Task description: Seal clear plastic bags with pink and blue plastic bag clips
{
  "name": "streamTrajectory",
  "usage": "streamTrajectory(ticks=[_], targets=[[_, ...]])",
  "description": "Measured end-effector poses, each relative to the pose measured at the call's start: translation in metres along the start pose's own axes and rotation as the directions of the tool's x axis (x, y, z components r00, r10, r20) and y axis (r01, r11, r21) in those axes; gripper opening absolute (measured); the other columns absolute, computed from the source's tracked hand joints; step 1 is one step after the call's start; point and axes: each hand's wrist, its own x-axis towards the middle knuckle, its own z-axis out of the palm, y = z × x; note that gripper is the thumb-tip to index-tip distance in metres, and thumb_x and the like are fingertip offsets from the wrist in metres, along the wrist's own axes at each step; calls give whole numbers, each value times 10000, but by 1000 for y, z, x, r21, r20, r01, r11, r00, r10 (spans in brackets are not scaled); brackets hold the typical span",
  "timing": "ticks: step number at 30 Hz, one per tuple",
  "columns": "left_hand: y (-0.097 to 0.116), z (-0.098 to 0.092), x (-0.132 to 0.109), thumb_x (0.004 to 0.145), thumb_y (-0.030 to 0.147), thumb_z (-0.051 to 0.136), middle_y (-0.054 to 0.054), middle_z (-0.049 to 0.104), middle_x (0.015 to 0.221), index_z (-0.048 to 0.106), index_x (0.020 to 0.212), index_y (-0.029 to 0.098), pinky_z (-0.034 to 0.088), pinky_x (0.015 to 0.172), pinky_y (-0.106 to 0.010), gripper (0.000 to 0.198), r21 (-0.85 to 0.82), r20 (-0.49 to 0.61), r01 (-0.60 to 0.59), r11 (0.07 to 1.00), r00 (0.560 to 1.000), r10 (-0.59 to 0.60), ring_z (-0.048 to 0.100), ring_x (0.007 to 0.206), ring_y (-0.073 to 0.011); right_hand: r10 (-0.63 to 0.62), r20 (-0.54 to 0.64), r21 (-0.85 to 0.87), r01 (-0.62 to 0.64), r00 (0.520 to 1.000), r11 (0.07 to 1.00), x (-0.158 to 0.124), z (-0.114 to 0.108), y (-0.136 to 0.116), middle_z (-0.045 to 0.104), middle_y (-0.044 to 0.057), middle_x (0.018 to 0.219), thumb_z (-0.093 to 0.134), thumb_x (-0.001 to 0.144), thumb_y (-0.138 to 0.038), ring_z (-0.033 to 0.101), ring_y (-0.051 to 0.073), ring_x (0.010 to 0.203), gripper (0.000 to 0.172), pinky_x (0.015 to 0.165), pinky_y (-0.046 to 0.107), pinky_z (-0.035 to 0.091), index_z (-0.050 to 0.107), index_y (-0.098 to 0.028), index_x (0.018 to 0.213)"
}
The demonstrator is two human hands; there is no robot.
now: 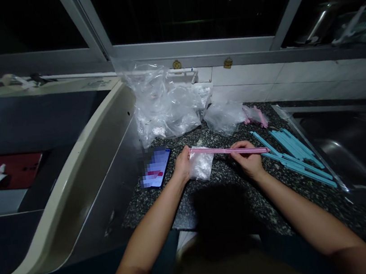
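A long pink sealing stick [219,151] lies level above the dark speckled counter [232,193], held at both ends. My left hand [183,165] pinches its left end together with a small clear plastic bag [201,166] that hangs from the stick. My right hand [247,157] grips the stick right of its middle, fingers closed over it. Several blue sealing sticks [290,153] lie in a loose pile just right of my right hand.
A phone [156,168] with a lit screen lies left of my left hand. Crumpled clear bags [164,103] and a few pink sticks [258,116] sit at the back by the window. A steel sink [351,145] is at the right, a large appliance [55,173] at the left.
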Motion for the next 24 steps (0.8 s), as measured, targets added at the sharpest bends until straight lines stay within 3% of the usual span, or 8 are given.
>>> streamTrajectory(ticks=[6,10,14,17,21,24], targets=[[-5,-4,2,532,527,690,18,540,456,545,543,126,351,448,-216,427,70,70,-19,997,997,14,462,405,-91,-13,59,-124,20,998,992,-1,2,4,611,15,728,608,728,-386,589,142,677,192,641,297,516,575,-201,770],[-2,-4,1,526,545,693,-17,594,520,594,611,117,398,508,-232,448,8,176,30,1000,984,-30,521,468,-116,17,27,-138,-13,1000,990,-4,4,8,622,23,728,612,719,-409,594,144,672,227,648,302,521,586,-191,777],[6,-3,-5,454,372,782,-21,628,592,632,700,108,411,551,-221,391,46,328,37,998,943,-50,545,525,-113,69,2,-88,-68,998,994,-3,5,7,624,25,727,630,699,-413,594,143,661,240,653,304,526,586,-188,771],[8,-3,-10,433,283,791,-6,627,604,631,702,111,402,561,-211,357,137,363,26,990,929,-75,536,529,-99,157,-47,-1,-158,986,988,-1,4,5,618,12,696,647,679,-417,595,138,619,255,646,310,533,579,-193,779],[6,-4,-12,478,310,762,4,623,630,623,699,122,400,596,-219,321,209,396,-30,977,917,-56,525,557,-95,229,-144,75,-220,963,973,2,3,5,618,7,703,668,650,-424,602,146,626,280,675,333,536,573,-201,791],[11,-11,-7,531,329,717,1,623,663,631,734,128,399,619,-230,298,341,412,-168,925,911,14,527,597,-111,248,-148,67,-241,957,968,3,4,7,614,12,724,679,631,-424,598,150,644,288,698,345,530,576,-202,783]])
